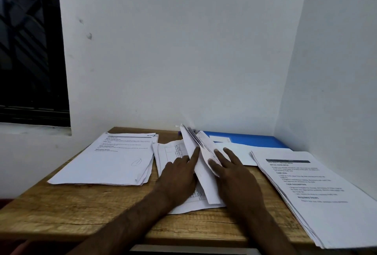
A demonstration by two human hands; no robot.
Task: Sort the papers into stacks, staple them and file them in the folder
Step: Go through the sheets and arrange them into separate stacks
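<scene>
Three groups of printed papers lie on the wooden table (85,212). A left stack (114,161) lies flat. A right stack (318,193) overhangs the front right edge. Between them sits a middle pile (173,152), from which a few sheets (204,175) stand lifted on edge. My left hand (179,173) rests on the middle pile with its index finger straight against the lifted sheets. My right hand (234,171) holds those sheets from the right, thumb on their face and fingers spread behind. A blue folder (255,140) lies at the back right, partly under white sheets.
White walls close the table in at the back and on the right. A dark window (30,51) is at the upper left. A small blue and white object (179,129) lies at the back behind the lifted sheets, mostly hidden.
</scene>
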